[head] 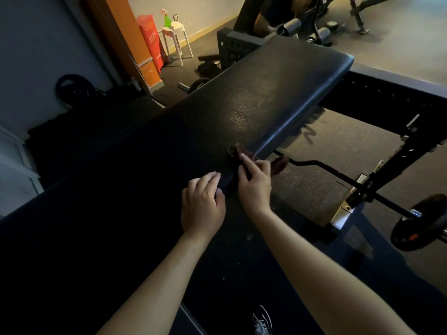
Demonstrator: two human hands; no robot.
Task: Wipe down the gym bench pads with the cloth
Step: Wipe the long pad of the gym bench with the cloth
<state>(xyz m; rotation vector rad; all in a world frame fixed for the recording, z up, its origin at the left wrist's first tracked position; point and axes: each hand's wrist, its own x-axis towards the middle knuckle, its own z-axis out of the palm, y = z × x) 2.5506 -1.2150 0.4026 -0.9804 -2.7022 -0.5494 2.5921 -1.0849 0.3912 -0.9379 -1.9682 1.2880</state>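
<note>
Head view, pretty dim lighting, so bear with me: right hand (pixel 255 184) is pinching a crumpled dark red cloth (pixel 235 153) against the right edge of the long black vinyl worktop pad (pixel 254 93), with part of the cloth hanging off the side. Left hand (pixel 202 204) rests on the pad just beside it, fingers loosely bent, gripping nothing I can make out. Right of the pad there's a black curl bar (pixel 314 164) carrying a black weight plate (pixel 420 223), sitting low in a black steel rack frame (pixel 391 93). Further back, a white plastic stool (pixel 175 38) holds a green spray bottle (pixel 167 19), next to a red box (pixel 150 37).
</note>
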